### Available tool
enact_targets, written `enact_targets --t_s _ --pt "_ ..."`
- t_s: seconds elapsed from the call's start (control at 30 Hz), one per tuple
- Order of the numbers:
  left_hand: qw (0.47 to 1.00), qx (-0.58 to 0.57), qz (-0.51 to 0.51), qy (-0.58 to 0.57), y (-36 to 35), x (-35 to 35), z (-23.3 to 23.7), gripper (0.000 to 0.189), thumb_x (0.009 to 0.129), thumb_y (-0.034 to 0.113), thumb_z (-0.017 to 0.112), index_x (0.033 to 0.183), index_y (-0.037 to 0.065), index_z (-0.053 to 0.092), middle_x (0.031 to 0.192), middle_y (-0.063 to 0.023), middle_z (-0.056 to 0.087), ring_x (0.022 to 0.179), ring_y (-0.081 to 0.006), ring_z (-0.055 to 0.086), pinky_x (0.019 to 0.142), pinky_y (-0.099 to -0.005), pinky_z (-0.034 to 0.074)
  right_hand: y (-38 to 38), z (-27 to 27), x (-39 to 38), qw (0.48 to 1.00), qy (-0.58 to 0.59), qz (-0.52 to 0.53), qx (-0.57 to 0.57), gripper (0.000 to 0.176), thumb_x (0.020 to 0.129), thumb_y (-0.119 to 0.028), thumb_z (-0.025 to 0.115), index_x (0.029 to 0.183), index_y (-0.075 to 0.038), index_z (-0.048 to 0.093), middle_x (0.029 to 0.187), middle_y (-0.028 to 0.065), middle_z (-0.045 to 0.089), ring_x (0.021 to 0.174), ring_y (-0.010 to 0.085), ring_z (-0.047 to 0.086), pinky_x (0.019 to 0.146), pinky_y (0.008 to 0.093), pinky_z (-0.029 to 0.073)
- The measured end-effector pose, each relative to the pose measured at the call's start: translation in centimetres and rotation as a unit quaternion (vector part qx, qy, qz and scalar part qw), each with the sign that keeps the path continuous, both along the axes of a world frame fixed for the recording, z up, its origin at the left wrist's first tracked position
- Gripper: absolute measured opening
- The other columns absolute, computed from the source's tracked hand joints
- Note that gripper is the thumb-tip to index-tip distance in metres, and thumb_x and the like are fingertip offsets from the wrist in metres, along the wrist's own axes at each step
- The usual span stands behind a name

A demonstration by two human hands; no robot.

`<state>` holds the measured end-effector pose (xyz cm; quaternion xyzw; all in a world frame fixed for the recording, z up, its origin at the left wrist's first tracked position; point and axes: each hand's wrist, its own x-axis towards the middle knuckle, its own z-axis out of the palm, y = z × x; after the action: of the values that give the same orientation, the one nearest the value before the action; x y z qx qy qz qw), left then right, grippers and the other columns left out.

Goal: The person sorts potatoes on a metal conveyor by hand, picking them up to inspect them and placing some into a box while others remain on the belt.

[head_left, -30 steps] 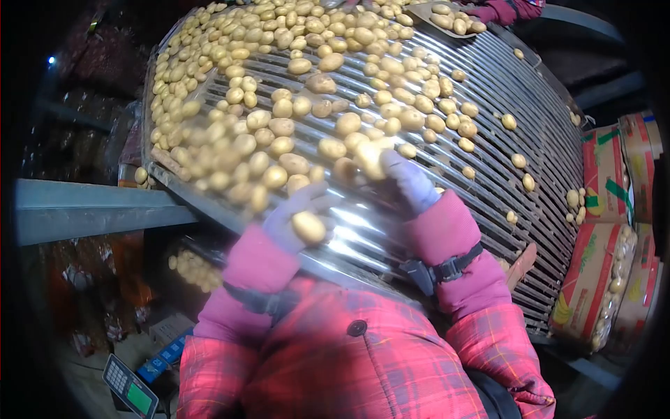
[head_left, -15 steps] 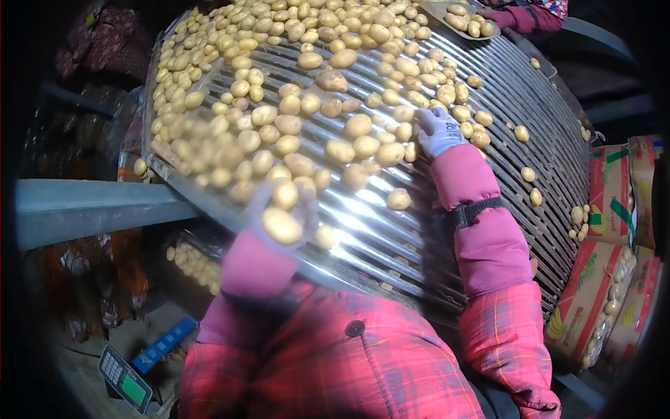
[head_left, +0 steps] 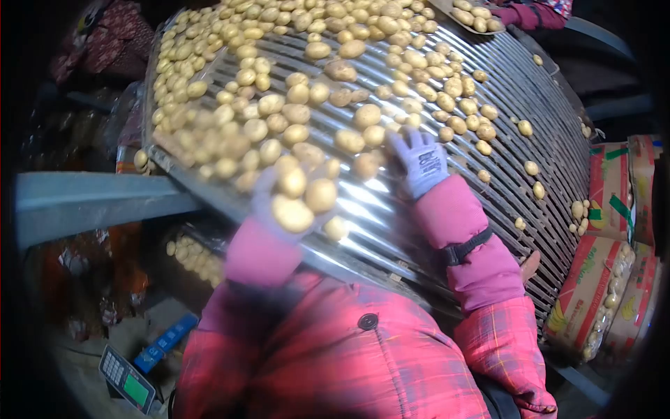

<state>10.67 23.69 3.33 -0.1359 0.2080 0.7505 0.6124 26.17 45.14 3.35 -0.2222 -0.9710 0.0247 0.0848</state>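
Observation:
Many small yellow potatoes (head_left: 293, 105) lie on a metal roller sorting bed (head_left: 530, 98) that slopes toward me. My left hand (head_left: 276, 202), in a pale glove, is cupped at the bed's near edge with potatoes (head_left: 292, 213) resting in and against it. My right hand (head_left: 419, 162), also gloved, lies flat on the rollers with fingers spread, pushing against a few potatoes (head_left: 364, 136) just beyond its fingertips. Pink sleeve covers and a red plaid coat hide my wrists.
Another person's pink sleeve (head_left: 530, 12) holds a tray of potatoes (head_left: 474, 17) at the far end. Cardboard boxes with potatoes (head_left: 600, 279) stand at the right. A crate of potatoes (head_left: 192, 258) sits below the bed's left edge, and a weighing scale (head_left: 125, 380) lies on the floor.
My right hand has drawn back toward me along the rollers, raking potatoes down. My left hand stayed at the near edge, with more potatoes gathered against it.

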Motion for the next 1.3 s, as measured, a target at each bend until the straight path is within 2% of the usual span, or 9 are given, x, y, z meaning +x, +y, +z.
enact_targets --t_s 0.2,0.27,0.33,0.43,0.53,0.7,0.8,1.0,1.3 --pt "1.0 0.016 -0.019 0.004 0.4 -0.1 0.5 0.062 0.083 0.042 0.053 0.133 0.011 0.036 0.138 -0.0154 0.04 0.128 -0.0374 0.035 0.094 -0.0604 0.035 1.1 -0.1 -1.4 0.972 0.005 -0.119 -0.202 0.052 0.074 -0.017 0.068 0.123 -0.012 0.048 0.107 0.0104 0.057 0.099 0.0277 0.057 0.079 0.0394 0.048" --pt "0.995 0.051 -0.02 0.082 0.3 0.0 -0.5 0.062 0.082 0.043 0.054 0.132 0.011 0.039 0.137 -0.0163 0.04 0.126 -0.037 0.038 0.092 -0.0619 0.038 -1.1 2.3 -2.4 0.749 0.249 -0.164 -0.591 0.041 0.084 -0.017 0.063 0.12 -0.009 0.046 0.1 0.0142 0.06 0.086 0.0235 0.063 0.069 0.0364 0.053" --pt "0.995 0.066 -0.051 0.055 0.0 -0.1 0.1 0.061 0.082 0.043 0.054 0.131 0.011 0.04 0.136 -0.0162 0.041 0.124 -0.0359 0.041 0.092 -0.0607 0.039 -3.1 3.5 -3.0 0.698 0.243 -0.108 -0.665 0.039 0.083 -0.014 0.064 0.118 -0.006 0.048 0.099 0.0128 0.06 0.088 0.0202 0.062 0.073 0.032 0.052" --pt "0.999 0.045 0.001 -0.002 -0.6 0.2 -0.6 0.059 0.082 0.043 0.054 0.129 0.009 0.044 0.127 -0.0144 0.048 0.117 -0.0323 0.047 0.091 -0.0495 0.046 -9.4 3.5 -3.8 0.824 0.193 0.035 -0.532 0.061 0.087 -0.027 0.062 0.136 -0.002 0.035 0.123 0.0158 0.052 0.116 0.0232 0.048 0.098 0.0344 0.039" --pt "0.965 0.135 -0.002 -0.225 -3.7 -1.3 -1.1 0.048 0.085 0.032 0.051 0.126 0.007 0.046 0.124 -0.0157 0.05 0.105 -0.0373 0.053 0.086 -0.054 0.048 -12.5 4.5 -2.8 0.718 0.178 0.035 -0.672 0.063 0.088 -0.03 0.059 0.139 -0.001 0.033 0.13 0.0175 0.047 0.12 0.0238 0.045 0.101 0.0352 0.036" --pt "0.98 0.195 0.009 0.036 -14.2 -4.9 -1.1 0.042 0.084 0.026 0.049 0.121 0.006 0.049 0.129 -0.0265 0.045 0.112 -0.0483 0.05 0.081 -0.0692 0.045 -12.0 2.1 1.7 0.813 0.107 -0.088 -0.566 0.045 0.089 -0.03 0.058 0.123 0.0 0.052 0.115 0.0152 0.057 0.109 0.0225 0.053 0.093 0.033 0.042" --pt "0.965 0.258 0.043 -0.008 -19.9 -7.3 -2.2 0.043 0.087 0.037 0.049 0.117 0.005 0.051 0.118 -0.0176 0.053 0.104 -0.0339 0.054 0.084 -0.048 0.047 -10.4 1.7 4.9 0.841 0.114 -0.153 -0.507 0.033 0.091 -0.024 0.055 0.116 -0.002 0.057 0.099 0.0086 0.062 0.094 0.0156 0.057 0.084 0.0298 0.045" --pt "0.869 -0.444 0.18 0.125 -33.1 -11.2 -6.8 0.052 0.09 0.041 0.044 0.134 0.013 0.038 0.125 -0.0095 0.049 0.109 -0.0268 0.053 0.09 -0.0457 0.045 -11.8 2.4 4.2 0.866 0.035 -0.081 -0.492 0.032 0.092 -0.025 0.054 0.114 -0.002 0.058 0.092 0.0053 0.063 0.085 0.0129 0.058 0.077 0.0288 0.046" --pt "0.876 -0.243 0.135 0.393 -24.1 -10.3 -1.2 0.051 0.094 0.036 0.043 0.133 0.003 0.04 0.127 -0.0174 0.049 0.109 -0.0245 0.053 0.094 -0.0335 0.042 -3.7 0.9 7.2 0.956 0.151 -0.15 -0.2 0.039 0.086 -0.022 0.057 0.12 -0.004 0.054 0.114 0.0174 0.058 0.104 0.0291 0.056 0.09 0.0365 0.044"
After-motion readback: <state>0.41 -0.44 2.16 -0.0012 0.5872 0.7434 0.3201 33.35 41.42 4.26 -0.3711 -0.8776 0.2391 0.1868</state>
